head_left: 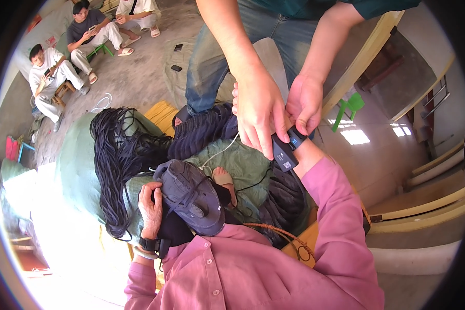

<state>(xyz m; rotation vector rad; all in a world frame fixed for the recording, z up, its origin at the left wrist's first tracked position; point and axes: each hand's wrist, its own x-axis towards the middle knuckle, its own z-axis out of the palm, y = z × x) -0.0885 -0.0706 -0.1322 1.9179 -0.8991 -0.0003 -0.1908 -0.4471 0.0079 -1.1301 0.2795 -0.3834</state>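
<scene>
A dark grey lace-up shoe (pixel 204 206) lies on my lap. My left hand (pixel 150 207) is closed at its left edge, fingers curled against it; a black strap and a pale bangle circle that wrist. My right forearm reaches forward to the right, with a black wristband (pixel 296 138) and a small black box (pixel 284 156) on the wrist. Another person's two hands (pixel 261 111) (pixel 306 101) work at the band and box. They cover my right hand, so its fingers are hidden. A bundle of black laces (pixel 120 170) hangs over a green sack at my left.
A green cloth (pixel 237 160) and dark ribbed bundles (pixel 204 132) lie ahead of my lap. A brown braided cord (pixel 281 230) curves beside me. Several people sit at the far left. A green stool (pixel 350 106) and wooden beams (pixel 423 209) stand at the right.
</scene>
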